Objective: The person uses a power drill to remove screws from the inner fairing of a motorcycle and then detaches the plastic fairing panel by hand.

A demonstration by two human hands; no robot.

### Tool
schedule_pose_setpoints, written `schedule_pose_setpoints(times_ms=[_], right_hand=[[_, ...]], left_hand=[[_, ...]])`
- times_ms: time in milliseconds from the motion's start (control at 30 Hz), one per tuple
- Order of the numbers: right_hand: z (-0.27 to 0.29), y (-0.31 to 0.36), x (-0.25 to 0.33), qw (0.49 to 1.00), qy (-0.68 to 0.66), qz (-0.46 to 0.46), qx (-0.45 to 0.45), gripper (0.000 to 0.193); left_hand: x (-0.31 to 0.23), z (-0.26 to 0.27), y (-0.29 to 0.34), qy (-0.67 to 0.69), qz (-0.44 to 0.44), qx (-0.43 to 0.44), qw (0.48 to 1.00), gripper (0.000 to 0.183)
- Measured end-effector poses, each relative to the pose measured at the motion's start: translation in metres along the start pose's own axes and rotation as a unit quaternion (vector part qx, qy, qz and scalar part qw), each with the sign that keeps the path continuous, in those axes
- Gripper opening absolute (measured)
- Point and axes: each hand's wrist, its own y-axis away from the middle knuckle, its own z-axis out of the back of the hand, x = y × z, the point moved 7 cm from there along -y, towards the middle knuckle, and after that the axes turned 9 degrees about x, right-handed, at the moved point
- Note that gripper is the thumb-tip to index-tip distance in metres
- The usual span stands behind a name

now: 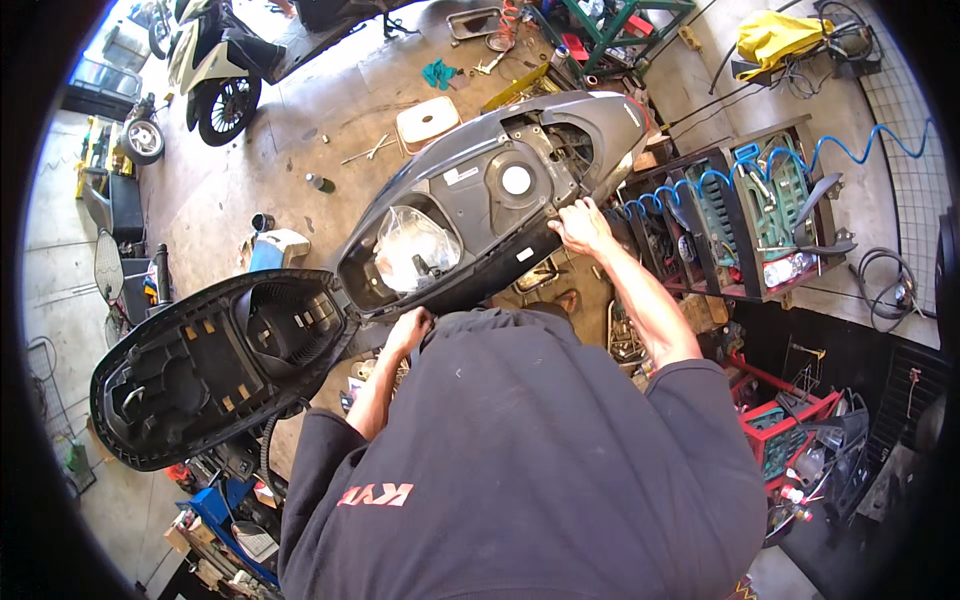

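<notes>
A dark scooter body [480, 190] lies crosswise before me, its black seat [180, 380] tipped open to the left with the underside up. In the storage well sits a clear plastic bag [408, 245] with unclear contents. A round white cap [516, 180] shows on the panel to its right. My right hand [582, 228] is closed over the near edge of the body, toward the tail. My left hand [408, 330] is closed low at the near side, beside the seat hinge; whatever its fingers grip is hidden.
To the right stands a tool rack [730, 215] with a coiled blue air hose [850, 145] above it. A red tool cart [785, 425] is at the lower right. Another scooter [225, 75] stands at the far left. A white basin [428, 122] and a small bottle [318, 183] are on the floor.
</notes>
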Motion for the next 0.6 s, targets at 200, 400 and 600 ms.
schedule_pose_setpoints(times_ms=[200, 400, 600], right_hand=[[-0.005, 0.002, -0.010, 1.000, 0.007, 0.001, 0.029, 0.046], [0.015, -0.018, -0.023, 0.953, -0.250, -0.170, 0.002, 0.046], [-0.004, -0.027, -0.014, 0.955, -0.232, -0.179, 0.036, 0.052]], left_hand=[[-0.043, 0.066, 0.006, 0.071, 0.009, -0.142, 0.987, 0.019], [-0.038, 0.053, -0.002, 0.085, 0.013, -0.133, 0.987, 0.017], [-0.073, 0.041, -0.039, 0.006, -0.061, -0.047, 0.997, 0.015]])
